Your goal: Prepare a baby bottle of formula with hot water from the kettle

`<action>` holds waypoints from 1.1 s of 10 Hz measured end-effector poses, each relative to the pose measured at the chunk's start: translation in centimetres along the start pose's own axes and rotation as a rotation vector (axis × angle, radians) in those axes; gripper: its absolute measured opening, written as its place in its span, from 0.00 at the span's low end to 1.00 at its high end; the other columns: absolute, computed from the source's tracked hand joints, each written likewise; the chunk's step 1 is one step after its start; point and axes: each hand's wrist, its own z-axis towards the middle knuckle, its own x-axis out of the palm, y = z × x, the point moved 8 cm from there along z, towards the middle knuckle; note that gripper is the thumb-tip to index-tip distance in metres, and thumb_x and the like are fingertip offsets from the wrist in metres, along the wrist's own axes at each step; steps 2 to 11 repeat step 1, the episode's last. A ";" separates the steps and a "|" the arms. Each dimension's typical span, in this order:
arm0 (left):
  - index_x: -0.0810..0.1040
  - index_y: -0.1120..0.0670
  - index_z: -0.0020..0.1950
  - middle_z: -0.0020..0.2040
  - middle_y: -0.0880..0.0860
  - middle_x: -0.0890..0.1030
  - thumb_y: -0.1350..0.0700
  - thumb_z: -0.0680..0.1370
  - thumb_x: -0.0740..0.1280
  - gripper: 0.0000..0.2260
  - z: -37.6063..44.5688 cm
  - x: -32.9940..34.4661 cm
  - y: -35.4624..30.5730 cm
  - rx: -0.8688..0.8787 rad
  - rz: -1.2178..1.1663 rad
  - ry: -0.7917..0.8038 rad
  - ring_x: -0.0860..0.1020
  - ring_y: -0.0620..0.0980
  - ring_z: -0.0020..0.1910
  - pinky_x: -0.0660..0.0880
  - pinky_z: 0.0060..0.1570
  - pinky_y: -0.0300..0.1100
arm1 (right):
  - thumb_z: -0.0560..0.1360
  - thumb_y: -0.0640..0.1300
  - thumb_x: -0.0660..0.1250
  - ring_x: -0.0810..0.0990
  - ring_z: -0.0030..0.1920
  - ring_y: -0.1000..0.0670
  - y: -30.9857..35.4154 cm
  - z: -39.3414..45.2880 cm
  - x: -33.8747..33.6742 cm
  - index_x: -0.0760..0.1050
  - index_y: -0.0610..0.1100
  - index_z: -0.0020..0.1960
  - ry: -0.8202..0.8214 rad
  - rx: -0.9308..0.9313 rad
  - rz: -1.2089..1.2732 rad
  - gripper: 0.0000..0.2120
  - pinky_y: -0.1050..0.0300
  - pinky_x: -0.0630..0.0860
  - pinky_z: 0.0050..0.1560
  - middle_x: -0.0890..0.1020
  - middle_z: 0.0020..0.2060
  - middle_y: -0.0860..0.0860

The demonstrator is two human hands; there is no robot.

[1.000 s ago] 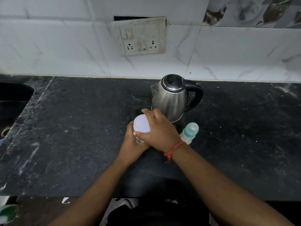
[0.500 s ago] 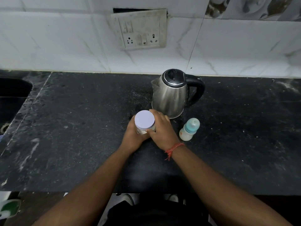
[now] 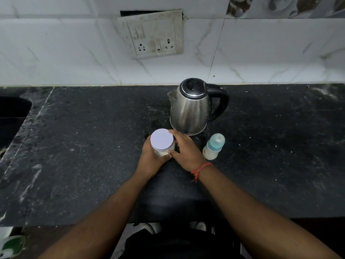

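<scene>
A clear jar of white powder with a pale round lid (image 3: 162,140) stands on the black counter (image 3: 84,146), just in front of the steel kettle (image 3: 190,111). My left hand (image 3: 149,158) grips the jar's body from the left. My right hand (image 3: 186,152) wraps the jar's right side, thumb on the near side and fingers curled round the back below the lid. The lid is on. A small baby bottle with a teal collar and clear cap (image 3: 213,146) stands upright to the right of my right hand, not touched. The kettle's lid is closed and its black handle points right.
A sink (image 3: 11,116) is cut into the counter at the far left. A switch and socket plate (image 3: 153,34) hangs on the white tiled wall behind the kettle. The counter's front edge runs just below my forearms.
My right hand has come off the top of the lid and dropped to the jar's right side, so the lid now shows fully. My left hand keeps its hold on the jar.
</scene>
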 end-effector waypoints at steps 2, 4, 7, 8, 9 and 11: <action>0.61 0.48 0.79 0.77 0.50 0.68 0.44 0.67 0.82 0.46 -0.2 -0.1 0.1 0.017 0.028 -0.010 0.67 0.45 0.75 0.67 0.76 0.50 | 0.76 0.42 0.72 0.69 0.74 0.47 0.2 -0.1 -0.3 0.62 0.49 0.79 -0.032 -0.029 0.044 0.35 0.45 0.66 0.76 0.69 0.76 0.50; 0.61 0.48 0.79 0.77 0.50 0.68 0.44 0.67 0.82 0.46 -0.2 -0.1 0.1 0.017 0.028 -0.010 0.67 0.45 0.75 0.67 0.76 0.50 | 0.76 0.42 0.72 0.69 0.74 0.47 0.2 -0.1 -0.3 0.62 0.49 0.79 -0.032 -0.029 0.044 0.35 0.45 0.66 0.76 0.69 0.76 0.50; 0.61 0.48 0.79 0.77 0.50 0.68 0.44 0.67 0.82 0.46 -0.2 -0.1 0.1 0.017 0.028 -0.010 0.67 0.45 0.75 0.67 0.76 0.50 | 0.76 0.42 0.72 0.69 0.74 0.47 0.2 -0.1 -0.3 0.62 0.49 0.79 -0.032 -0.029 0.044 0.35 0.45 0.66 0.76 0.69 0.76 0.50; 0.61 0.48 0.79 0.77 0.50 0.68 0.44 0.67 0.82 0.46 -0.2 -0.1 0.1 0.017 0.028 -0.010 0.67 0.45 0.75 0.67 0.76 0.50 | 0.76 0.42 0.72 0.69 0.74 0.47 0.2 -0.1 -0.3 0.62 0.49 0.79 -0.032 -0.029 0.044 0.35 0.45 0.66 0.76 0.69 0.76 0.50; 0.61 0.48 0.79 0.77 0.50 0.68 0.44 0.67 0.82 0.46 -0.2 -0.1 0.1 0.017 0.028 -0.010 0.67 0.45 0.75 0.67 0.76 0.50 | 0.76 0.42 0.72 0.69 0.74 0.47 0.2 -0.1 -0.3 0.62 0.49 0.79 -0.032 -0.029 0.044 0.35 0.45 0.66 0.76 0.69 0.76 0.50; 0.61 0.48 0.79 0.77 0.50 0.68 0.44 0.67 0.82 0.46 -0.2 -0.1 0.1 0.017 0.028 -0.010 0.67 0.45 0.75 0.67 0.76 0.50 | 0.76 0.42 0.72 0.69 0.74 0.47 0.2 -0.1 -0.3 0.62 0.49 0.79 -0.032 -0.029 0.044 0.35 0.45 0.66 0.76 0.69 0.76 0.50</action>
